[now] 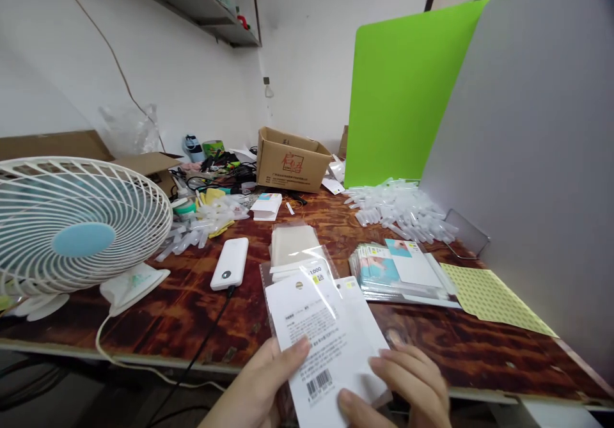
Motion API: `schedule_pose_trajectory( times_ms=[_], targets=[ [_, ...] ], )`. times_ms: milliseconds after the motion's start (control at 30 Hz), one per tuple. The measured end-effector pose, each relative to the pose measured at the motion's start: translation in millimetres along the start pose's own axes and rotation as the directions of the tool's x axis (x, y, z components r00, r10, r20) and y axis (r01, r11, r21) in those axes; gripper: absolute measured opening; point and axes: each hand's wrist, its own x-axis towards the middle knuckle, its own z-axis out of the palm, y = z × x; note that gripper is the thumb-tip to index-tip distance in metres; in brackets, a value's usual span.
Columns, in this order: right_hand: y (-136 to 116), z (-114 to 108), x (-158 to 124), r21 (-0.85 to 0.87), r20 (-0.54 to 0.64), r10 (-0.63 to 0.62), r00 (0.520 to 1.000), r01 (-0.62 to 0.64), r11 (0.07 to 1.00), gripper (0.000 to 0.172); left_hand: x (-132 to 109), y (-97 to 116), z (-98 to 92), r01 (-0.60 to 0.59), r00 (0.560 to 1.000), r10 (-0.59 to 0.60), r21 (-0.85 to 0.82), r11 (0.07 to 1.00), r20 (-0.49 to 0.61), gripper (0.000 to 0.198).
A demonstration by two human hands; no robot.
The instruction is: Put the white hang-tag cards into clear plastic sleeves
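My left hand (261, 386) and my right hand (405, 383) both grip a clear plastic packet with a white printed card and barcode (326, 345) at the table's near edge. The left thumb presses on the card's left side. The right fingers curl over its lower right corner. Just behind the packet lies a pile of empty clear sleeves and beige inserts (292, 249). A stack of packed cards with blue and pink pictures (398, 271) sits to the right of it.
A white desk fan (71, 223) stands at the left, a white power bank (230, 263) with a cable beside it. Small clear tubes (400, 207) are heaped at the back, near a cardboard box (290, 159). A yellow sticker sheet (494, 297), green board (405, 82) and grey board (537, 134) fill the right.
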Motion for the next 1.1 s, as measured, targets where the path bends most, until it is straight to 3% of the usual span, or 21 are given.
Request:
schedule_pose_trajectory(
  times_ms=[67,167,267,367,433,500,633,733,900,967,1100],
  targets=[
    [1.8,-2.5,-8.2,-0.012,0.064,-0.004,0.998,0.004,1.000,0.028,0.3,-1.2,2.3,-0.002,1.000,0.002,-0.004,1.000,-0.027,0.024],
    [8.5,-12.6,-15.3,-0.107,0.175,-0.149,0.973,0.170,0.980,0.028,4.4,-3.2,8.6,0.006,0.997,-0.007,-0.019,1.000,-0.074,0.020],
    [13.8,-22.2,-10.0,-0.199,0.191,-0.235,0.953,0.272,0.941,0.027,8.4,-3.8,16.3,-0.002,0.988,-0.005,-0.048,0.999,-0.155,0.021],
    [16.7,-26.1,2.8,-0.151,0.315,-0.308,0.897,0.368,0.917,0.023,9.5,-5.6,22.8,-0.014,0.990,0.008,-0.045,0.999,-0.138,0.020],
    [18.2,-26.0,9.2,-0.092,0.333,-0.314,0.889,0.362,0.928,0.018,9.5,-8.3,25.5,-0.029,0.997,0.028,-0.021,0.999,-0.070,0.020],
    [19.1,-25.0,11.4,-0.078,0.290,-0.284,0.914,0.318,0.945,0.014,10.0,-10.8,27.1,-0.056,0.998,0.056,-0.007,0.998,-0.023,0.021],
    [18.3,-24.1,7.2,-0.108,0.332,-0.275,0.902,0.327,0.939,0.020,13.8,-11.4,28.3,0.002,0.999,-0.004,-0.037,0.999,-0.041,0.020],
    [17.5,-24.6,4.9,-0.067,0.377,-0.217,0.901,0.260,0.963,0.022,16.1,-9.0,28.1,0.020,0.999,-0.021,-0.057,0.998,-0.027,0.022],
    [22.1,-26.6,9.5,0.011,0.373,-0.082,0.924,0.084,0.996,0.013,14.3,-9.1,26.7,-0.050,0.997,0.044,0.089,0.995,0.063,0.026],
    [24.6,-28.0,14.1,-0.015,0.384,-0.040,0.922,0.050,0.999,0.020,13.9,-12.2,24.2,-0.062,0.995,0.047,0.172,0.983,0.088,0.028],
    [23.8,-32.4,23.7,-0.109,0.416,-0.091,0.905,0.149,0.983,0.025,21.0,-24.2,14.9,-0.068,0.992,0.037,0.258,0.964,0.125,0.033]
  ],
)
